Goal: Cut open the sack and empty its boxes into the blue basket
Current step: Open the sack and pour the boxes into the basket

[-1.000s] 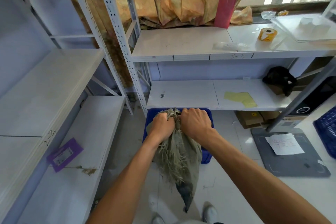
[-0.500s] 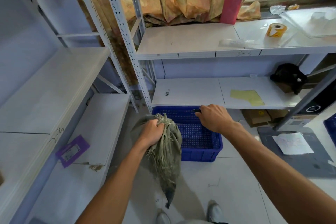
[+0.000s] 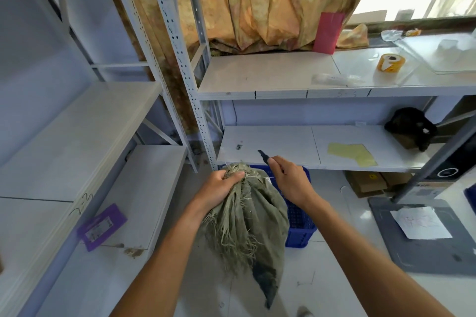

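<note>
A grey-green woven sack (image 3: 253, 226) with frayed threads hangs limp in front of me. My left hand (image 3: 219, 186) grips its bunched neck. Just right of the neck, my right hand (image 3: 288, 180) is shut on a small dark cutter (image 3: 263, 156) whose blade points up and to the left. The blue basket (image 3: 300, 224) stands on the floor behind the sack, mostly hidden by it and by my right hand. No boxes are visible.
White metal shelving surrounds the spot, with a low shelf (image 3: 283, 144) just above the basket. A purple card (image 3: 101, 226) lies on the left shelf. A grey floor scale (image 3: 422, 237) with paper and a cardboard box (image 3: 365, 183) sit to the right.
My right hand left the sack neck, reached over the basket, and is back beside the neck holding the cutter. My left hand carried the sack left, then back in front of the basket.
</note>
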A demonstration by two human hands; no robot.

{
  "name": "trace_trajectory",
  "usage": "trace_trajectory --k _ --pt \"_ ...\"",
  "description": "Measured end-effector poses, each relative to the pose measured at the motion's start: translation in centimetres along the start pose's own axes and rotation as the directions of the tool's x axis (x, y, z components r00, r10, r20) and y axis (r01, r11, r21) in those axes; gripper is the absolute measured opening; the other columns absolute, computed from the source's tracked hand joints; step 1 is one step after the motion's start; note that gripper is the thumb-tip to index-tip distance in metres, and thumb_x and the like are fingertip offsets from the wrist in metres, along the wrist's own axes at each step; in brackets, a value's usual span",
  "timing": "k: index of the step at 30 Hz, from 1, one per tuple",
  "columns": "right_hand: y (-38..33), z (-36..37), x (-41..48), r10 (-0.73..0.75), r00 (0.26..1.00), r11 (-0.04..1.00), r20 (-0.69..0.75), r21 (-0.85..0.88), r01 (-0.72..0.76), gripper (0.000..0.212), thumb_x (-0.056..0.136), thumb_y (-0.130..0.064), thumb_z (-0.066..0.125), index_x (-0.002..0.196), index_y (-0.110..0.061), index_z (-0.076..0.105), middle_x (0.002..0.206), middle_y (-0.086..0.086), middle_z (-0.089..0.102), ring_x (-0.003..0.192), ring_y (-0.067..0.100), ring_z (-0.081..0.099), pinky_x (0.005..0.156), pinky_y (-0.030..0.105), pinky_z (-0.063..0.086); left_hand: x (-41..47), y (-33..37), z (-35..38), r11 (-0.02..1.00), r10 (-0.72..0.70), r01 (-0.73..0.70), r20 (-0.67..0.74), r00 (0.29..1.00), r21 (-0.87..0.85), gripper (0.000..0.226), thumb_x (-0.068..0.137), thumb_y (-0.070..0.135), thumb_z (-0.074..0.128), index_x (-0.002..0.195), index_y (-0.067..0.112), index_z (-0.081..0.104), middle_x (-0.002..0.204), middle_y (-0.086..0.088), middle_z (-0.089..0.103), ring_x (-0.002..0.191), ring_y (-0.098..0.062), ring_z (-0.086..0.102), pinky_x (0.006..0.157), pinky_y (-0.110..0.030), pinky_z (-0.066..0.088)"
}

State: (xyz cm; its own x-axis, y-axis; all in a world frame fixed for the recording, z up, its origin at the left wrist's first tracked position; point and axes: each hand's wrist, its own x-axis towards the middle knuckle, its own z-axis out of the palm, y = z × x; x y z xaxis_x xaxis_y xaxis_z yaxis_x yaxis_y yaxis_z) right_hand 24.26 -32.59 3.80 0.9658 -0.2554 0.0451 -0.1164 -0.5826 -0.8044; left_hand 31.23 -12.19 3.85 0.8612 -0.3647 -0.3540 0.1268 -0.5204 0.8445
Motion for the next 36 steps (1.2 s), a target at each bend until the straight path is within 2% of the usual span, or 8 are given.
trace_trajectory --k 6,9,14,17,23,31,34,36 --pt "-1.1 0.4 -0.1 0.073 0.997 0.994 0.034 0.078 -0.076 0.023 0.107 -0.027 0.041 0.108 -0.014 0.059 0.085 -0.001 0.063 0.073 0.016 0.056 0.061 0.029 0.041 0.5 1.8 0.7 0.995 0.069 -0.065 0.05 0.996 -0.077 0.039 0.091 0.043 0.071 0.12 0.016 0.07 0.106 0.004 0.078 0.093 -0.007 0.074 0.078 -0.02 0.054" --pt "-1.0 0.0 -0.3 0.075 0.997 0.985 0.019 0.155 -0.077 0.018 0.105 -0.023 0.045 0.11 -0.016 0.06 0.094 0.002 0.066 0.081 0.017 0.059 0.065 0.024 0.043 1.0 2.1 1.0 0.989 0.039 -0.035 0.026 0.999 -0.144 0.051 0.089 0.046 0.072 0.127 0.013 0.066 0.119 -0.001 0.074 0.108 -0.014 0.07 0.094 -0.027 0.053" --pt "-0.2 -0.9 -0.2 0.147 0.989 0.905 -0.001 0.405 -0.134 0.021 0.105 -0.025 0.047 0.116 -0.016 0.062 0.085 0.007 0.064 0.042 0.013 0.047 0.043 0.027 0.04 1.5 3.1 1.6 0.975 0.002 -0.009 -0.035 0.999 -0.223 0.029 0.093 0.037 0.07 0.109 0.014 0.074 0.097 -0.001 0.079 0.093 -0.017 0.074 0.085 -0.029 0.056" --pt "0.3 -1.4 0.0 0.17 0.985 0.928 -0.03 0.342 -0.15 0.021 0.106 -0.029 0.046 0.117 -0.02 0.062 0.079 0.006 0.062 0.054 0.017 0.046 0.052 0.03 0.037 1.9 3.4 2.2 0.973 -0.039 0.013 -0.105 0.994 -0.232 0.027 0.094 0.035 0.069 0.107 0.011 0.073 0.097 -0.002 0.076 0.088 -0.016 0.07 0.077 -0.024 0.052" --pt "0.2 -1.2 0.2 0.143 0.99 0.968 0.015 0.205 -0.143 0.023 0.107 -0.021 0.041 0.121 -0.015 0.057 0.071 -0.004 0.054 0.051 0.008 0.041 0.047 0.019 0.032 2.1 3.4 3.5 0.987 -0.08 0.064 -0.11 0.991 -0.145 0.039 0.089 0.046 0.069 0.107 0.012 0.073 0.099 -0.004 0.078 0.095 -0.023 0.073 0.098 -0.046 0.054" --pt "-0.6 -0.3 1.1 0.128 0.979 0.977 0.16 0.151 -0.152 0.017 0.103 -0.005 0.036 0.115 -0.009 0.047 0.09 0.003 0.046 0.066 0.014 0.043 0.05 0.018 0.034 2.5 3.0 2.4 0.986 -0.088 0.067 -0.141 0.986 -0.15 0.048 0.082 0.051 0.073 0.11 0.012 0.072 0.111 -0.005 0.075 0.106 -0.025 0.07 0.105 -0.044 0.05" --pt "-1.1 0.1 1.5 0.146 0.97 0.961 0.193 0.204 -0.185 0.023 0.101 -0.001 0.036 0.12 -0.011 0.045 0.095 0.003 0.047 0.069 0.013 0.044 0.052 0.019 0.035 2.9 2.3 2.1 0.982 -0.095 0.071 -0.134 0.986 -0.175 0.092 0.065 0.067 0.073 0.134 0.007 0.062 0.13 -0.006 0.068 0.119 -0.025 0.064 0.109 -0.043 0.046" --pt "-1.3 0.5 1.6 0.149 0.973 0.955 0.178 0.231 -0.189 0.029 0.101 -0.004 0.041 0.129 -0.011 0.046 0.107 0.007 0.053 0.071 0.013 0.05 0.051 0.017 0.038 2.6 2.7 2.1 0.978 -0.098 0.075 -0.109 0.989 -0.194 0.084 0.071 0.063 0.074 0.132 0.005 0.062 0.125 -0.004 0.069 0.11 -0.019 0.066 0.099 -0.034 0.049"
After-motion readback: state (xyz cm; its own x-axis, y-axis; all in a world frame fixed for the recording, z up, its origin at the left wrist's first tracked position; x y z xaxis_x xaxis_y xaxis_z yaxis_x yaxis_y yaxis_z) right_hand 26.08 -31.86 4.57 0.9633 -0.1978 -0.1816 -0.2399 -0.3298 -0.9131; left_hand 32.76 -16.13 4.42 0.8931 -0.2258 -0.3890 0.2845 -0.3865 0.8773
